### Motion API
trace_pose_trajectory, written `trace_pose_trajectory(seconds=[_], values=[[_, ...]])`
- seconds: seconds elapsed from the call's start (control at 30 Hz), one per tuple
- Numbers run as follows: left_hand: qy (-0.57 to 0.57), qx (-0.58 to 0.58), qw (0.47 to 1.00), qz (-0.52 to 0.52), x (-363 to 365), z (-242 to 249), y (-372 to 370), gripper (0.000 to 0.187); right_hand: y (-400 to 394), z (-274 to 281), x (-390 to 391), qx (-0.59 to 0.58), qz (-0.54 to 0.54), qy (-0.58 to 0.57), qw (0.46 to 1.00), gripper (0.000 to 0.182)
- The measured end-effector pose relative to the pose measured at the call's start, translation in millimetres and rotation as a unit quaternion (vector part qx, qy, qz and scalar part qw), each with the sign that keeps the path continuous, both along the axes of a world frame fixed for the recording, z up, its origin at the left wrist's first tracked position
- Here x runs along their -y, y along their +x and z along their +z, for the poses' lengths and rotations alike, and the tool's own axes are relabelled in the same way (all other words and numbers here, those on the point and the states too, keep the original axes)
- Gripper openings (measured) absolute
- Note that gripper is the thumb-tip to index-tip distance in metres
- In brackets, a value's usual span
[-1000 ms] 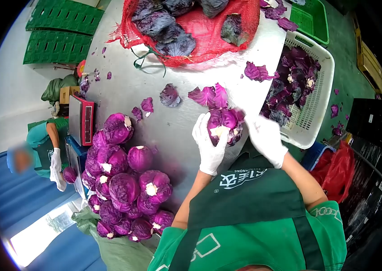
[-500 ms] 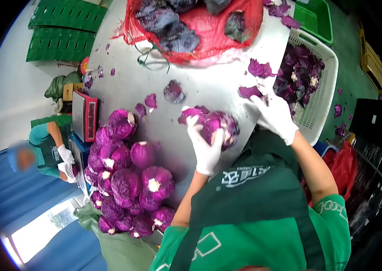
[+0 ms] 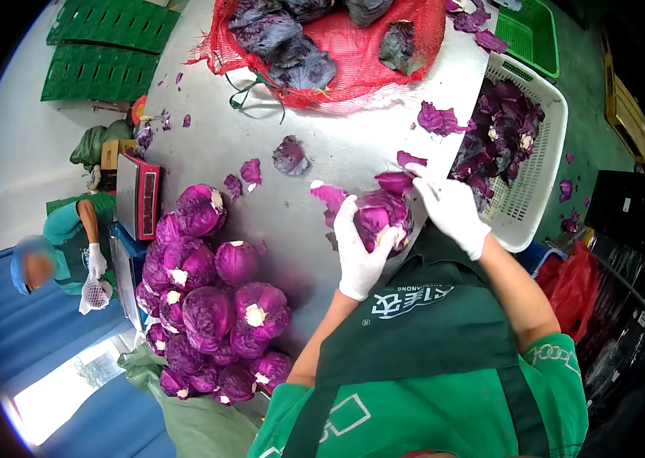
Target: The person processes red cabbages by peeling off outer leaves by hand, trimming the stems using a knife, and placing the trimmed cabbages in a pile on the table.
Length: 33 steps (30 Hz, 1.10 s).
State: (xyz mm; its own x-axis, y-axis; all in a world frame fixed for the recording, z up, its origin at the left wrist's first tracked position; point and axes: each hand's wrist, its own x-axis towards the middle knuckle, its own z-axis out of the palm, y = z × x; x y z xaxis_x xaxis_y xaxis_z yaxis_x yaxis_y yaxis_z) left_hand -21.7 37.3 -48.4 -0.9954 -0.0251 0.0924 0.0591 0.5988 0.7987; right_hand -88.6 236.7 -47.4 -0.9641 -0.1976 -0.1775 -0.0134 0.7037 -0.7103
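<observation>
Head view: a red cabbage point(image 3: 383, 217) is gripped at frame centre by the gloved left hand point(image 3: 358, 256), fingers curled around its lower left side. A loose leaf point(image 3: 397, 182) above it is pinched by the right hand point(image 3: 451, 208), beside the white basket point(image 3: 544, 164).

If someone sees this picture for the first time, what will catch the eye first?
Likely the purple cabbage at the centre, gripped by the left hand while the right hand pulls a leaf from it. Next, the pile of trimmed cabbages at lower left on the steel table, and the red mesh sack at the top.
</observation>
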Motion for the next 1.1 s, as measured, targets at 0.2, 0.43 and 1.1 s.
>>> trace_pose_trajectory(seconds=[0.2,0.43,1.1], values=[[-0.030,-0.006,0.999,-0.040,9,1,-1,0.066,-17,-25,12,-0.140,-0.029,-0.014,0.990,0.051],[-0.089,0.015,0.988,-0.121,20,13,-18,0.068,-36,-6,31,-0.025,0.113,-0.020,0.993,0.035],[0.075,0.064,0.990,0.097,2,-21,16,0.050,49,-30,23,0.020,-0.056,-0.087,0.994,0.040]])
